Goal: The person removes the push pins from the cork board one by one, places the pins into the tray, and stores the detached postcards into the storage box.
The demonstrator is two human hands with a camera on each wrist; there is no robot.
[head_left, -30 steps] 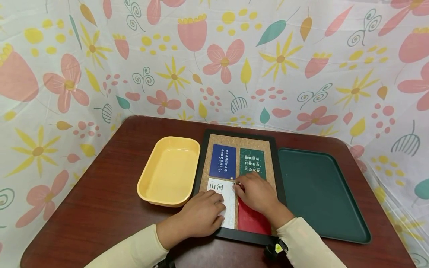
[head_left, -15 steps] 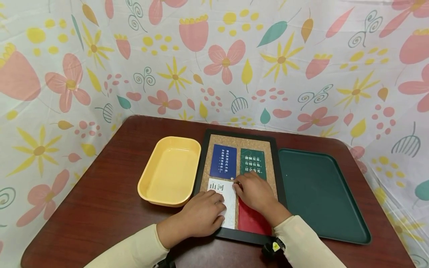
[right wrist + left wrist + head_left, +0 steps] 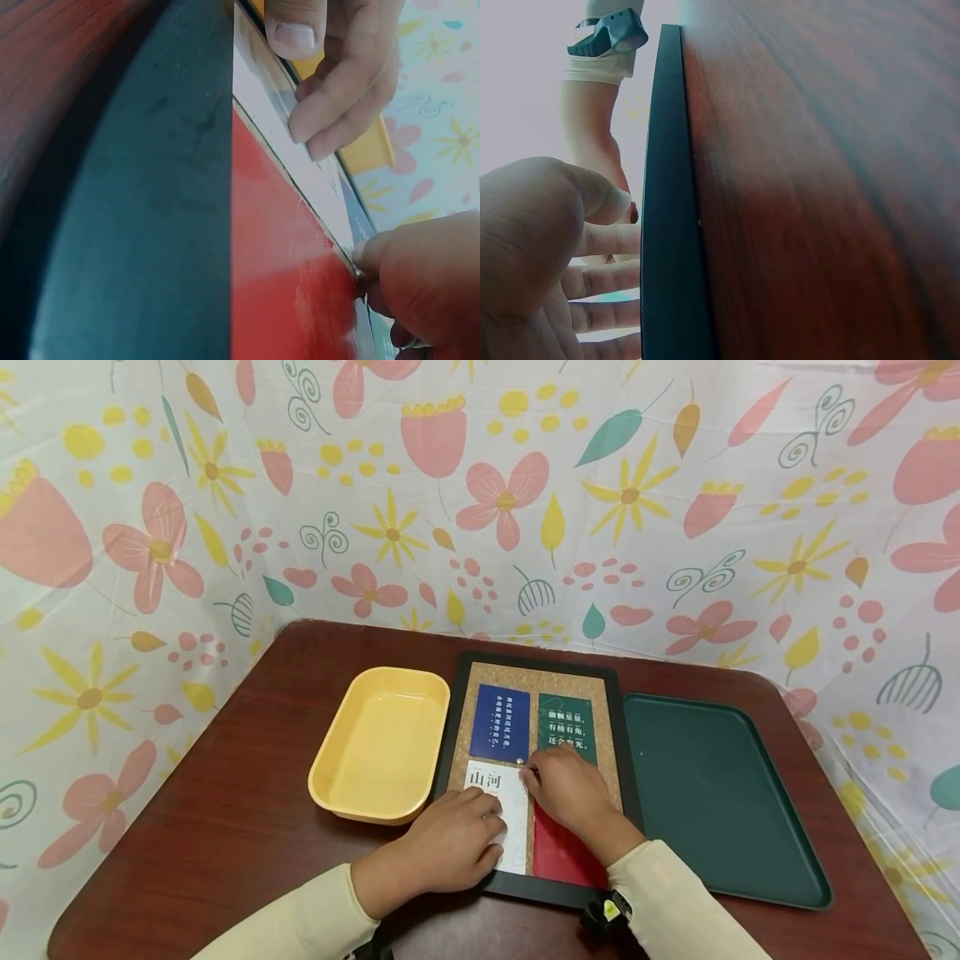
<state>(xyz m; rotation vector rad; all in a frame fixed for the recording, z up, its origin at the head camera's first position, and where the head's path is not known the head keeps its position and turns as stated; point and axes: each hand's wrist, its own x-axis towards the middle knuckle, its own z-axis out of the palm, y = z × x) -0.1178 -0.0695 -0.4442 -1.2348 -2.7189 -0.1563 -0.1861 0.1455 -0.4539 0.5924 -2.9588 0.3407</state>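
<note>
A black-framed corkboard (image 3: 612,758) lies on the table with several cards on it. My left hand (image 3: 453,839) rests its spread fingers on the white card (image 3: 513,827), holding it flat at the lower left. At that card's upper right corner my right hand (image 3: 572,785) pinches a small pin (image 3: 364,282), mostly hidden by the thumb and fingertips. Above the white card is a blue card (image 3: 499,722), with a small round pin head (image 3: 519,761) at its lower right corner. A green card (image 3: 566,718) and a red card (image 3: 564,852) are partly covered by my right hand.
A yellow tray (image 3: 378,747) stands left of the corkboard. To the right lies a flat dark green tray (image 3: 720,802), close against the frame. Beneath them is the brown wooden table (image 3: 247,793), with a flower-print cloth (image 3: 450,543) hanging behind it.
My right hand stays at the white card's upper corner, its wrist shifting slightly down and left. The small metallic glint by its fingertips is now covered. My left hand has not moved.
</note>
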